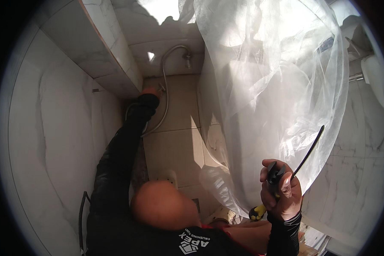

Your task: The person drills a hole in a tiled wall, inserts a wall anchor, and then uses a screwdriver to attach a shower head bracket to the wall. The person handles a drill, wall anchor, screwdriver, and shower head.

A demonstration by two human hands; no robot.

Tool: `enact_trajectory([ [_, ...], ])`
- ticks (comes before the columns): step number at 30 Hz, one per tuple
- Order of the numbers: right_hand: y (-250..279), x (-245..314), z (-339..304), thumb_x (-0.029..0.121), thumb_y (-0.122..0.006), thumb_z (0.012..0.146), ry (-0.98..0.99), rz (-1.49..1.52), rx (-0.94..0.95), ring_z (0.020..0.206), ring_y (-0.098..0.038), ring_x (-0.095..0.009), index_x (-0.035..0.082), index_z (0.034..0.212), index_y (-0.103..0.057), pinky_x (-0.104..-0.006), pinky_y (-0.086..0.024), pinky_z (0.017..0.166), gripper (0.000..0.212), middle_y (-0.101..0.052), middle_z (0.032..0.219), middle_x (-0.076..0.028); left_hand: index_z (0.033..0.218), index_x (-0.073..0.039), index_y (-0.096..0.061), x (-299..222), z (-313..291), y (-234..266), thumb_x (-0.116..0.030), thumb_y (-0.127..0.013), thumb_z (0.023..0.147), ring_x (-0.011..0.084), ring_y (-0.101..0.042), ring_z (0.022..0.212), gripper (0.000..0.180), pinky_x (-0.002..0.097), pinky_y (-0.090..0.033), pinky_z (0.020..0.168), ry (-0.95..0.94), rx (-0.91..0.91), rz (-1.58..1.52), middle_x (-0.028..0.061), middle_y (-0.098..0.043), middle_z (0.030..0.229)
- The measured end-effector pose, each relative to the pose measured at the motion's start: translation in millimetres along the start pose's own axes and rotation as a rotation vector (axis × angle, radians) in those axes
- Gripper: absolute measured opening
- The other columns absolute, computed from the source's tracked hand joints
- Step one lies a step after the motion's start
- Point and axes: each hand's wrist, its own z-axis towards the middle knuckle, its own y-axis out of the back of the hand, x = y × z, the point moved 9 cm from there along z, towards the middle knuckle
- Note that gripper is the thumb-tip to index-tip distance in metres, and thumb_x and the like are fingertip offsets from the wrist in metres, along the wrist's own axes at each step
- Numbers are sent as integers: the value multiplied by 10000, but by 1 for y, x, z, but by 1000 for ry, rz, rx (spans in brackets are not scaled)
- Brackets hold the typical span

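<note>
My left arm stretches forward to the floor corner beside the wall. My left hand is down there, next to a small metal fitting by the flexible metal hose; its fingers are mostly hidden. At the right, my right hand is raised and closed round what look like pliers with dark jaws. A yellow-and-black handle shows below the palm. From the same hand a thin, dark, pointed rod sticks out, up and to the right; I cannot tell its kind.
A translucent plastic sheet drapes over something large at the right. Marbled tile walls stand on the left, with a ledge above my left hand. The hose runs from a wall outlet. Beige tiles cover the floor.
</note>
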Motion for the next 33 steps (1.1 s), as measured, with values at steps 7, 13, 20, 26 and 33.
enact_trajectory([
  [7, 48, 17, -26, 456, -664, 932, 33, 205, -19, 472, -464, -71, -67, 1320, -495, -200, -363, 385, 673, -630, 1030, -175, 1170, -51, -688, 33, 74, -88, -520, -675, 877, 364, -692, 1033, 553, 470, -551, 902, -148, 148, 277, 182, -710, 1117],
  [13, 68, 92, 3, 290, -802, 882, 417, -84, 75, 470, -473, -42, 44, 1261, -477, -176, -369, 418, 556, -656, 996, -194, 1075, -43, -702, -31, -27, 64, -467, -639, 928, 294, -700, 842, 453, 424, -526, 781, -342, 96, -12, 135, -725, 879],
  [20, 27, 102, 46, 234, -614, 1023, 402, 63, 425, 631, -467, -49, -13, 1442, -412, -178, -397, 482, 527, -592, 1148, -157, 915, -21, -637, -196, -278, 334, -307, -619, 991, 91, -532, 675, 297, 270, -448, 656, -958, -176, -781, -28, -553, 702],
  [26, 30, 130, 27, 213, -767, 922, 565, -1, 414, 707, -567, -57, 39, 1279, -522, -198, -449, 529, 467, -603, 1005, -41, 954, -16, -674, -291, -386, 400, -307, -626, 992, 27, -353, 506, 297, 227, -296, 496, -977, 59, -1101, -52, -465, 604],
  [33, 51, 148, 21, 182, -794, 897, 689, 144, 424, 777, -594, -90, 45, 1145, -549, -262, -524, 736, 374, -598, 899, -15, 1006, -25, -621, -346, -411, 343, -281, -612, 983, 39, -316, 473, 257, 225, -288, 484, -778, 390, -1221, -56, -395, 560],
])
